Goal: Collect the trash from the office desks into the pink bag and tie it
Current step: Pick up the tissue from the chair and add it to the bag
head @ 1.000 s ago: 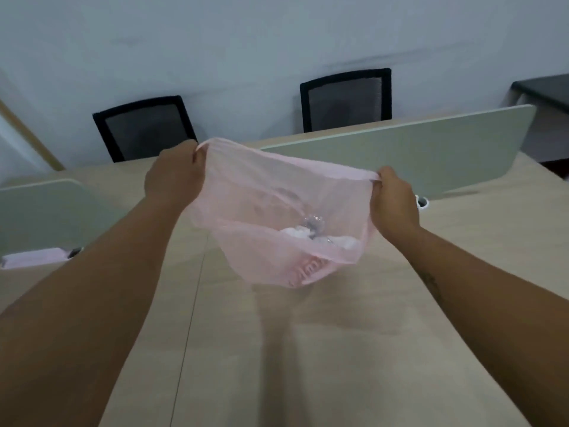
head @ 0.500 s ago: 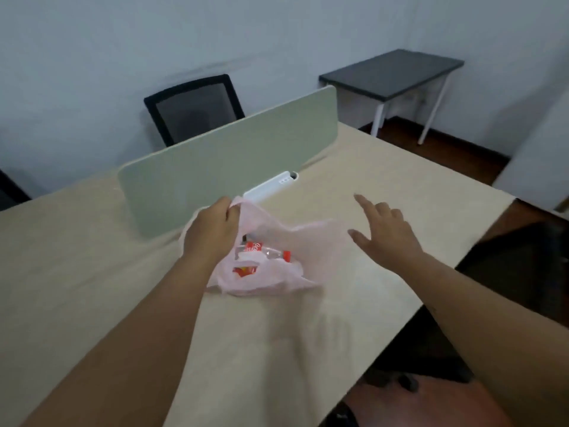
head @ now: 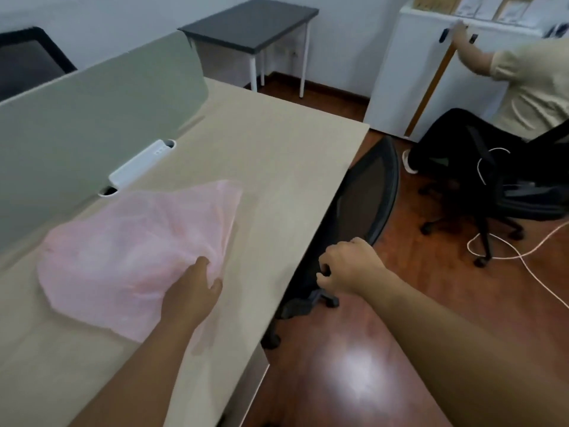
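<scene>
The pink bag (head: 129, 248) lies slumped on the light wooden desk (head: 277, 167), its contents blurred and not readable through the plastic. My left hand (head: 192, 291) rests at the bag's near right edge, where the folds gather, and its fingers curl into the plastic. My right hand (head: 348, 266) hangs past the desk's right edge, over a black mesh chair (head: 363, 195). Its fingers are loosely curled and hold nothing.
A green divider panel (head: 92, 112) runs along the desk behind the bag, with a white power strip (head: 141, 163) at its foot. A dark side table (head: 252, 23) stands at the back. A seated person (head: 523, 87) and a floor cable (head: 508, 257) are at the right.
The view has swung right. The bag now lies flatter on the desk under my left hand. My right hand has left the desk and moved over the chair, its fingers now curled.
</scene>
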### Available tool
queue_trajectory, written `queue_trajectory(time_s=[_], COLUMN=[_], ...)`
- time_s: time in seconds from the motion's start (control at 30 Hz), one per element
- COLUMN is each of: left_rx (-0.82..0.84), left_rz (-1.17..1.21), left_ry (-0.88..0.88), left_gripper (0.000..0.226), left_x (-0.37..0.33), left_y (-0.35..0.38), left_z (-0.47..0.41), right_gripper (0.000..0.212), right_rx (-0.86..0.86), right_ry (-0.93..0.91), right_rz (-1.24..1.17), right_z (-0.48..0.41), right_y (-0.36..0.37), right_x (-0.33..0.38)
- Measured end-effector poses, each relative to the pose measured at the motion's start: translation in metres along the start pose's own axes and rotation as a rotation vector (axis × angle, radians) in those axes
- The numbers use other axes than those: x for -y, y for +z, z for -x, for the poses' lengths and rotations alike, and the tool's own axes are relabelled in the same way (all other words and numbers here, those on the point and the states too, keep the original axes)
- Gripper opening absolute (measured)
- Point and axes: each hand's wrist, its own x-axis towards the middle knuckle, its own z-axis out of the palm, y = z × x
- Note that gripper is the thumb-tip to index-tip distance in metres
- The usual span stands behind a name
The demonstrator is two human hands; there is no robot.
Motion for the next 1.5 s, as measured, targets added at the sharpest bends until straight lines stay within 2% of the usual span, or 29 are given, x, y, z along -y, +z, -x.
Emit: queue_trajectory(time_s=[0.1, 0.3, 0.63, 0.8, 0.87, 0.97, 1.13, 1.37, 1.5], left_rx=[0.058, 0.097, 0.147, 0.142, 0.130, 0.087, -0.014, -0.198, -0.221], left_rz=[0.048, 0.088, 0.146, 0.097, 0.045, -0.017, -0.092, -0.153, -0.122], left_ry=[-0.028, 0.007, 0.032, 0.017, 0.013, 0.042, 0.035, 0.133, 0.178], left_gripper=[0.040, 0.037, 0.042, 0.042, 0.042, 0.041, 0.045, 0.041, 0.040], left_x=[0.003, -0.008, -0.033, -0.047, -0.055, -0.069, -0.091, -0.125, -0.140], left_y=[0.021, 0.048, 0.064, 0.068, 0.071, 0.076, 0.090, 0.113, 0.116], left_z=[0.003, 0.007, 0.001, -0.005, -0.010, -0.019, -0.046, -0.124, -0.184], right_gripper=[0.030, 0.031, 0.028, 0.019, 0.030, 0.061, 0.092, 0.104, 0.106], right_rx=[-0.056, -0.124, -0.104, -0.162, -0.093, 0.005, 0.033, 0.165, 0.282], right_ry=[-0.022, 0.006, 0.005, 0.037, 0.042, -0.005, 0.083, 0.200, 0.192], right_rz=[0.057, 0.102, 0.201, 0.252, 0.259, 0.227, -0.119, -0.363, -0.447], right_z=[0.008, 0.035, 0.083, 0.093, 0.085, 0.054, -0.012, -0.091, -0.143], right_y=[0.006, 0.023, 0.035, 0.041, 0.042, 0.052, 0.102, 0.220, 0.272], right_x=[-0.007, -0.035, -0.108, -0.137, -0.142, -0.133, -0.106, -0.104, -0.105])
